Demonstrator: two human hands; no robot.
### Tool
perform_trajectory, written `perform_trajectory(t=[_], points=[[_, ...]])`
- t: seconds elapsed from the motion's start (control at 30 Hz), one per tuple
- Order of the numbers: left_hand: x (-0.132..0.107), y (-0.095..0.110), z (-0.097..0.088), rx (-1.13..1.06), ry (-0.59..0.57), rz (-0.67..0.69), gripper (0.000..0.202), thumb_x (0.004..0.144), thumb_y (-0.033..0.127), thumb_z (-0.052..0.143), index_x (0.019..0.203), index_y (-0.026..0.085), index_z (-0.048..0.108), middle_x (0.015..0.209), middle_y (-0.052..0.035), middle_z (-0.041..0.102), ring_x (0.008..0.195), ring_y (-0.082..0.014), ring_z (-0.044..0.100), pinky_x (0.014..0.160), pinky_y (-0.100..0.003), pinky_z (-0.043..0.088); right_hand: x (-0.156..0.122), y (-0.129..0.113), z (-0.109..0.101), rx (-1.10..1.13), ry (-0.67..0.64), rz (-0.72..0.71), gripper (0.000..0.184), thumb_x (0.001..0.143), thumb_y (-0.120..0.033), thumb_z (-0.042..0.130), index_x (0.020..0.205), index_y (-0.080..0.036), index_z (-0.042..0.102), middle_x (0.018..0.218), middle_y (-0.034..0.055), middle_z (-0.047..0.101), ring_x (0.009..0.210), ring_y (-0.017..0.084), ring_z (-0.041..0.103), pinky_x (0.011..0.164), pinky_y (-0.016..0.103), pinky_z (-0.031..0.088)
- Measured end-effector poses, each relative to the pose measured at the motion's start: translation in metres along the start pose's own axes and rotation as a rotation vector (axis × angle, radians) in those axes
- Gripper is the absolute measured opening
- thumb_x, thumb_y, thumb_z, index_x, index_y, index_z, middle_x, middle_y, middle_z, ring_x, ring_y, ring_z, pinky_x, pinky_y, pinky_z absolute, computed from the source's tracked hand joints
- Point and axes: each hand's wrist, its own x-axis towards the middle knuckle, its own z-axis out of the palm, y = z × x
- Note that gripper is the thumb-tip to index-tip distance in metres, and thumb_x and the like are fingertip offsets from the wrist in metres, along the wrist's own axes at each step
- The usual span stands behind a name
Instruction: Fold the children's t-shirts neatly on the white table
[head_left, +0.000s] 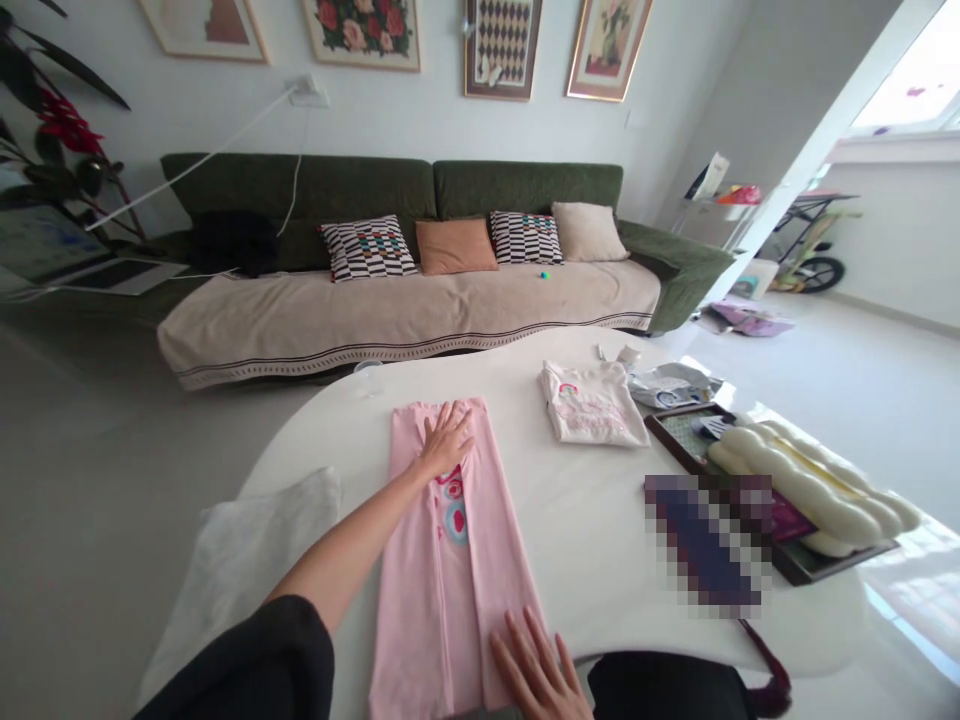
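Pink fabric fills the middle of the head view, my only feed: a garment [491,550] lying on the white table [577,560], its two sides turned inward so that a strip of printed circles [454,522] shows between them. From my remote seat I read the left hand [448,440] as released, palm down and fingers spread over the far end, where the cloth gathers a little. The right hand [541,670] is also loose, fingers stretched out along the near right edge, clutching nothing.

To do this smoothing well, I would keep both palms flat and light, stroke lengthwise to work out the gathers by the left fingers, and hold the inner edges straight and roughly parallel, since dragging sideways could shift a side panel.

Its long axis runs from the bottom of the view away towards the sofa [360,190], leaning only slightly. I cannot tell which end is the neck. A folded white shirt [596,405] lies well apart to the right, and a pale cloth [259,545] sits to the left.
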Motion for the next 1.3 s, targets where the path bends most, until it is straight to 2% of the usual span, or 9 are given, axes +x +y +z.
perform_trajectory(t=[0.13,0.3,0.43,0.53,0.6,0.73,0.9,1.13,1.3], points=[[-0.028,-0.004,0.007,0.044,-0.076,-0.064,0.054,0.086,0.048,0.032,0.136,0.029,0.027,0.147,-0.0065,0.012,0.133,-0.0307,0.005,0.1,-0.058,0.009,0.008,0.002,-0.008,-0.024,-0.002,-0.032,0.076,0.071,-0.007,0.04,0.139,-0.026,0.014,0.139,-0.0002,0.029,0.125,0.025,0.034,0.09,0.041,0.04],[-0.058,0.025,-0.014,0.032,-0.108,-0.025,0.064,0.083,0.049,0.038,0.139,0.024,0.017,0.147,-0.0091,0.005,0.133,-0.0311,0.001,0.101,-0.058,0.008,0.007,-0.006,-0.014,-0.077,-0.009,-0.018,0.075,0.07,0.001,0.033,0.138,-0.025,0.018,0.141,-0.0009,0.025,0.126,0.024,0.031,0.092,0.043,0.039],[-0.157,0.044,-0.014,-0.014,-0.159,0.18,0.075,0.08,0.054,0.042,0.14,0.023,0.009,0.147,-0.0101,0.0,0.133,-0.0277,-0.001,0.102,-0.054,0.011,0.006,-0.006,-0.016,-0.058,-0.027,-0.004,0.077,0.068,0.003,0.031,0.138,-0.025,0.018,0.141,-0.0003,0.023,0.127,0.024,0.028,0.093,0.045,0.037],[-0.239,0.042,0.005,-0.031,-0.252,0.157,0.086,0.072,0.054,0.054,0.139,0.029,0.007,0.146,-0.0098,0.002,0.132,-0.0332,0.004,0.1,-0.059,0.013,0.007,-0.006,-0.02,-0.034,-0.048,-0.023,0.078,0.067,0.002,0.032,0.139,-0.024,0.016,0.142,0.0003,0.022,0.128,0.025,0.026,0.093,0.046,0.037],[-0.272,0.038,0.017,-0.032,-0.244,0.129,0.089,0.068,0.052,0.061,0.138,0.035,0.009,0.146,-0.0076,0.004,0.132,-0.035,0.007,0.1,-0.06,0.013,0.009,-0.007,-0.025,-0.016,-0.066,-0.026,0.08,0.066,0.003,0.032,0.139,-0.024,0.013,0.143,0.0001,0.019,0.129,0.025,0.023,0.095,0.047,0.036],[-0.288,0.038,0.032,0.031,-0.198,0.097,0.095,0.062,0.033,0.069,0.137,0.038,0.01,0.146,-0.0055,0.005,0.131,-0.036,0.008,0.1,-0.062,0.015,0.01,0.0,-0.035,0.02,-0.108,-0.014,0.084,0.065,0.007,0.03,0.139,-0.026,0.01,0.144,0.0019,0.017,0.129,0.022,0.024,0.099,0.045,0.032],[-0.299,0.037,0.041,0.093,-0.137,0.058,0.089,0.063,-0.003,0.04,0.137,0.037,0.011,0.145,-0.0006,0.012,0.132,-0.0276,0.014,0.103,-0.055,0.019,0.008,0.024,-0.033,0.081,-0.069,-0.056,0.072,0.076,0.004,0.027,0.138,-0.028,0.011,0.143,0.0034,0.021,0.126,0.015,0.031,0.103,0.038,0.027],[-0.321,0.019,0.027,-0.044,-0.256,0.179,0.087,0.06,-0.004,0.031,0.138,0.031,0.011,0.143,0.0029,0.018,0.131,-0.0174,0.018,0.106,-0.044,0.021,0.005,0.029,-0.054,0.204,-0.136,-0.105,0.057,0.084,-0.006,0.032,0.135,-0.032,0.026,0.137,0.0021,0.036,0.12,0.015,0.041,0.1,0.034,0.031],[-0.337,0.03,-0.007,-0.183,-0.521,0.198,0.079,0.062,0.006,0.044,0.134,0.034,0.029,0.139,0.0004,0.028,0.128,-0.0227,0.026,0.105,-0.05,0.017,-0.006,0.024,-0.092,0.419,-0.344,-0.159,0.045,0.084,-0.017,0.04,0.125,-0.035,0.045,0.125,0.0009,0.052,0.113,0.017,0.048,0.094,0.033,0.037]])
